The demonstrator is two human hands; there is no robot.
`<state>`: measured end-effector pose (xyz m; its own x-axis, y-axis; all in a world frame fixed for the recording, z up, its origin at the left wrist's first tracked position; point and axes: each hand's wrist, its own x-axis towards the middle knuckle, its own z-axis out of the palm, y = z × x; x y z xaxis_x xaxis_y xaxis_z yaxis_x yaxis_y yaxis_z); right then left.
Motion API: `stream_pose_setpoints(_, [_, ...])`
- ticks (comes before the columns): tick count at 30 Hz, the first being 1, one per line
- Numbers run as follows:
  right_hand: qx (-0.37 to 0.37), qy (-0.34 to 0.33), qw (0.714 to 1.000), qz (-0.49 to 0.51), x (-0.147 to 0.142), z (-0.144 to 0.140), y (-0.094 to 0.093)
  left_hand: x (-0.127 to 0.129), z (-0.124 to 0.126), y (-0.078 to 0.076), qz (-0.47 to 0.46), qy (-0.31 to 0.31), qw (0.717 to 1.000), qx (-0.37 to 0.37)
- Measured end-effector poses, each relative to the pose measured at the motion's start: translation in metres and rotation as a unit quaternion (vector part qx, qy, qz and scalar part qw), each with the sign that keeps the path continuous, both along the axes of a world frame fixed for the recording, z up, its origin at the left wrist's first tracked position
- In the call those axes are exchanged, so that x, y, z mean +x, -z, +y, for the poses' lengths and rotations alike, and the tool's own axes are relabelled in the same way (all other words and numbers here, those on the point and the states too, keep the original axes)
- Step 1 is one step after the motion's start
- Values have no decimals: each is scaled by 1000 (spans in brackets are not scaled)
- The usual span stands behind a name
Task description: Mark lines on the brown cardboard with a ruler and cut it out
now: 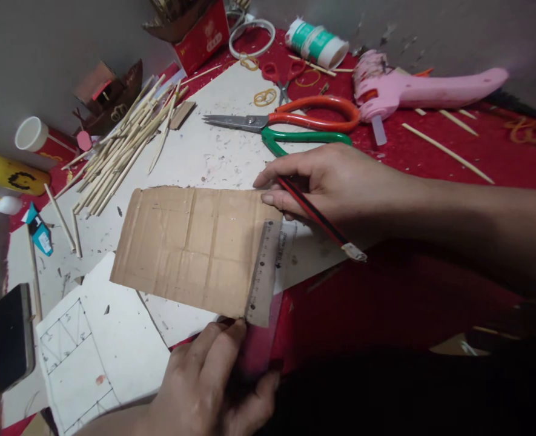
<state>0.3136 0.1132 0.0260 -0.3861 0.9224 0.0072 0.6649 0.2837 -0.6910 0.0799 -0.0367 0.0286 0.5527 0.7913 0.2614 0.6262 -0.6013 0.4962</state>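
A creased piece of brown cardboard (177,242) lies on the white sheet in front of me. Along its right edge rests a clear ruler (259,275), whose lower end runs down toward my left hand (204,369). That hand is curled at the cardboard's lower right corner, fingertips on the corner and the ruler's end by the thumb. My right hand (313,178) is at the upper right corner, thumb on the cardboard. It holds a red and black pencil (315,217), its capped end pointing down to the right; the tip is hidden by the fingers.
Orange-and-green-handled scissors (290,124), small red scissors (283,75) and a pink glue gun (422,88) lie beyond my right hand. A pile of wooden sticks (122,142) is at the left. Nearer are a drawn paper (126,339) and a phone (14,339).
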Motion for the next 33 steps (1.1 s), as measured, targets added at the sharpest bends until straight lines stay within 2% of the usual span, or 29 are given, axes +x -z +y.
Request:
stream_pose_setpoints(15, [42, 0, 999, 4, 0, 0, 4, 0, 0, -7, -62, -33, 986, -150])
stream_pose_setpoints(24, [46, -4, 999, 12, 2, 1, 6, 1, 3, -10, -73, -25, 982, -174])
stream_pose_setpoints(33, [30, -8, 999, 23, 2, 2, 8, -3, 0, -6, -70, -27, 982, -173])
